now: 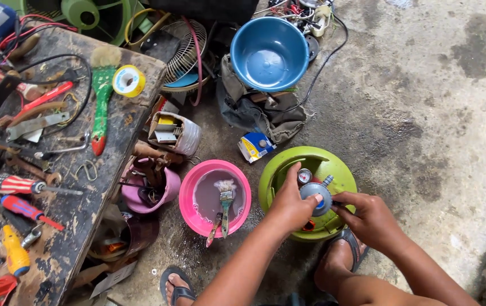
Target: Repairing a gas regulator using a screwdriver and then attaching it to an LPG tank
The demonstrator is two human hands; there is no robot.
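Observation:
A green gas cylinder [333,164] stands on the concrete floor between my feet. On its top sits a grey regulator [316,195] with a small round gauge [304,175]. My left hand [289,205] wraps around the regulator from the left, thumb on its top. From the right, my right hand [370,218] grips the regulator's side. Left of the cylinder a pink bowl [189,212] holds cloudy water and a paintbrush [225,201].
A worn wooden workbench [84,209] at left carries screwdrivers, pliers, a green brush and a roll of tape. A blue bowl [269,54], a fan grille, a cloth bag and a pink pot of tools lie behind. Bare concrete spreads to the right.

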